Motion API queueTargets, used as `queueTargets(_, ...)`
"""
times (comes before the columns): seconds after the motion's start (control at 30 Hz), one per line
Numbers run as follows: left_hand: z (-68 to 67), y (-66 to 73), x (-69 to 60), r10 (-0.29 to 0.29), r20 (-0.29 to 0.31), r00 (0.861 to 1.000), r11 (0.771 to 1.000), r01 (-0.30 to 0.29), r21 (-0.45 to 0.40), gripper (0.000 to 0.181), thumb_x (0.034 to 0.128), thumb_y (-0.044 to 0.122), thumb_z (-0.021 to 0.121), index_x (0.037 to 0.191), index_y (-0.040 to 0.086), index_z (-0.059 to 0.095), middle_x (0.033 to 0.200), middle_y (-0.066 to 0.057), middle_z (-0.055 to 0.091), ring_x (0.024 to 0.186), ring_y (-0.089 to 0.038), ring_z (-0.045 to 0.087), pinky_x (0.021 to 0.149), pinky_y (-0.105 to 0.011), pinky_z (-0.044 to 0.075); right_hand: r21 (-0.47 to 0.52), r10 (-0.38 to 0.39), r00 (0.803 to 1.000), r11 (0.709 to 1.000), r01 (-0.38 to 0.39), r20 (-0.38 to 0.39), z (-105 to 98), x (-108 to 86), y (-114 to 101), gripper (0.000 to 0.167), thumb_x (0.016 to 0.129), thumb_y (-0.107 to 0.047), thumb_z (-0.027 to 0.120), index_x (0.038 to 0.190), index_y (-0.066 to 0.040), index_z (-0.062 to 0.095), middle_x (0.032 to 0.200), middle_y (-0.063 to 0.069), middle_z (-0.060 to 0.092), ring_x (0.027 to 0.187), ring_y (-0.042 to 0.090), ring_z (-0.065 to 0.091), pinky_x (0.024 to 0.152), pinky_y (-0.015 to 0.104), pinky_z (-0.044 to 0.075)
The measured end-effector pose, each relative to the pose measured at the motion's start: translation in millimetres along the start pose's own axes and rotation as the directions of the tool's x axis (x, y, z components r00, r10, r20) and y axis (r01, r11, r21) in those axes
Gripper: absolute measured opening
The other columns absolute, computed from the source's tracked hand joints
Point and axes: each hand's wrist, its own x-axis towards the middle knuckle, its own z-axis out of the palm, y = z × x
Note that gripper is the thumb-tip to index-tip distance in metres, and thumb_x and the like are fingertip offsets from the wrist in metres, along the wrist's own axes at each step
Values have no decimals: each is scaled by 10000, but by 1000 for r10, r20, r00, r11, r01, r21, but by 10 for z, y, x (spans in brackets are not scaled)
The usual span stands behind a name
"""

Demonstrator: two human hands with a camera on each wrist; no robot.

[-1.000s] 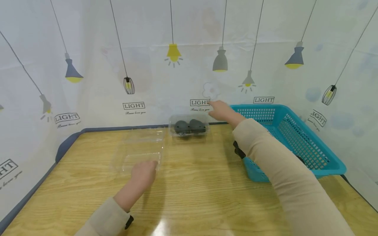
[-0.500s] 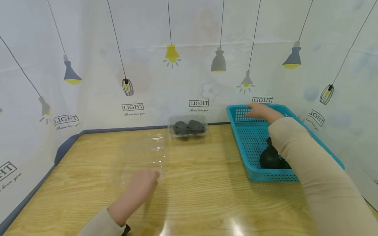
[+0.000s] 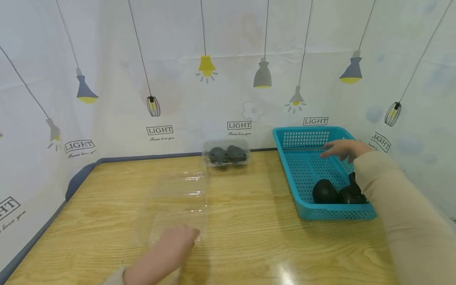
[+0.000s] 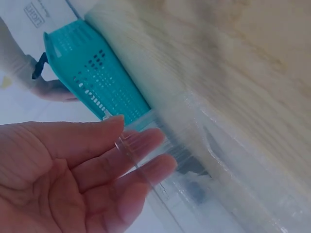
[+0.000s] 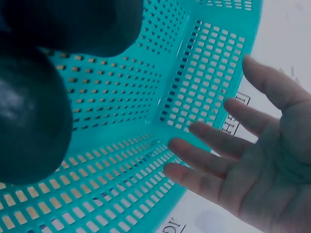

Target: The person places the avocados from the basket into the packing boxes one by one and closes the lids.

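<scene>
My right hand (image 3: 343,149), relaxed and holding nothing, hangs over the teal basket (image 3: 338,213), the dark rounded fruits (image 3: 325,192) below it in the frame.
The fruits lie at the basket's near end, right of centre in the head view; in the right wrist view they sit at upper left, apart from my spread fingers. My right hand is much the nearer one: my left hand (image 3: 174,241), low and left of centre, pinches the edge of a clear plastic container (image 3: 178,215) that stretches up the frame from my grip. How each fruit's long axis runs, I cannot tell.
</scene>
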Motion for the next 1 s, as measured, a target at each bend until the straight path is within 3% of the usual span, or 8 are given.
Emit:
queueTargets(0.17,-7,79,-35,71,19,997,997,-71,-23,121,717,72,731,708,88,612,593,0,601,516,-120,544,425,-223,427,38,-3,989,999,-3,146,11,0,69,837,928,-430,477,1418,89,40,1394,415,26,1239,566,240,970,600,330)
queueTargets(0.27,-12,155,-23,107,44,993,994,-105,-41,90,733,97,724,775,85,646,658,-10,644,578,-134,598,472,-227,472,41,-12,982,999,4,188,40,17,83,887,902,-466,512,1423,84,50,1396,412,80,1229,544,299,951,573,372)
queueTargets(0.4,6,284,25,139,34,990,990,-139,-12,97,742,142,718,819,122,663,705,4,671,627,-136,627,486,-252,483,49,-5,978,999,-5,207,108,51,87,917,872,-476,557,1428,76,79,1393,391,178,1188,505,395,907,516,437)
queueTargets(0.6,55,469,130,167,-27,986,986,-166,30,130,746,154,704,704,162,581,617,35,624,549,-101,576,421,-244,407,56,45,976,997,-58,211,233,121,39,932,855,-418,609,1433,69,65,1377,398,205,1110,483,479,822,456,499)
queueTargets(0.83,127,637,220,256,-108,961,959,-238,157,164,702,82,687,696,173,550,560,72,580,493,-59,532,386,-215,378,-33,74,967,997,-68,244,325,177,-40,962,817,-415,655,1425,87,104,1343,384,302,1005,395,575,877,504,452)
queueTargets(0.9,135,682,243,269,-98,958,951,-249,181,176,682,37,661,725,173,559,566,74,571,505,-49,533,396,-207,386,-74,92,965,994,-76,246,338,190,-62,971,806,-425,663,1424,88,118,1332,367,341,998,380,581,877,496,456)
queueTargets(1.0,118,750,271,276,-36,960,950,-267,164,222,695,12,648,851,165,611,659,54,625,596,-60,589,464,-196,445,-121,115,960,989,-86,254,360,211,-87,992,794,-424,676,1418,103,112,1342,367,332,1039,414,550,877,489,460)
